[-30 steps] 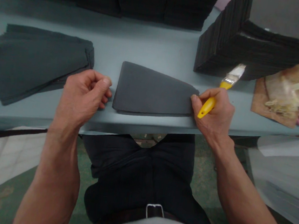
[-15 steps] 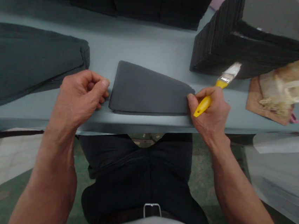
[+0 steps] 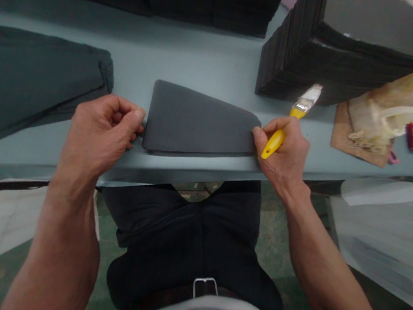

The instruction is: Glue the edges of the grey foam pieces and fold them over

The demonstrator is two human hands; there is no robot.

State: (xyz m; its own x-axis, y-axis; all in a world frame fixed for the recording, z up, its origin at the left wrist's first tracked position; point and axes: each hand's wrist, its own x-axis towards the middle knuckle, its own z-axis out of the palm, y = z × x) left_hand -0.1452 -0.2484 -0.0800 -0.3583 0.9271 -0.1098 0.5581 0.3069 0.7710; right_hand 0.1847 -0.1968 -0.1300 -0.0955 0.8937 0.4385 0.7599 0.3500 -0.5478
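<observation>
A wedge-shaped stack of dark grey sheets (image 3: 198, 125) flat on the worktop (image 3: 186, 60) between the hands, left hand (image 3: 101, 132) loosely curled at its left edge, right hand (image 3: 283, 150) gripping a yellow-handled paint brush (image 3: 274, 143), thumb on its right corner, a dark sheet pile (image 3: 34, 85) beyond the left hand, a black stack (image 3: 310, 62) beyond the right hand

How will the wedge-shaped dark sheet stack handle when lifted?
The dark sheet stack looks thin and soft, so probably floppy and light. Its layers seem offset along the near edge, so they may slide apart.
</observation>
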